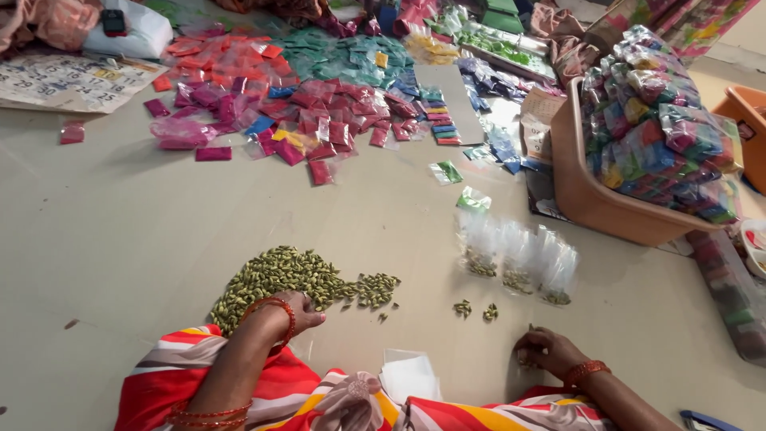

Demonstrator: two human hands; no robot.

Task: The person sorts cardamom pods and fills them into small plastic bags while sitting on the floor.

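A heap of green cardamom pods [275, 279] lies on the grey floor in front of me. My left hand [297, 310] rests on the near edge of this heap, fingers curled over some pods. My right hand [545, 349] is lower right, fingers bent on the floor; whether it holds pods I cannot tell. Two tiny clusters of pods [475, 310] lie between the hands. Several small clear plastic pouches [519, 259] with a few pods inside lie just beyond them. A stack of empty clear pouches [407, 373] sits by my lap.
A brown plastic tub [586, 195] at right is piled with bundled coloured packets. Many small pink, red, blue and green sachets [319, 108] are scattered at the back. A calendar sheet [68, 80] lies far left. An orange bin [746, 128] stands at the right edge.
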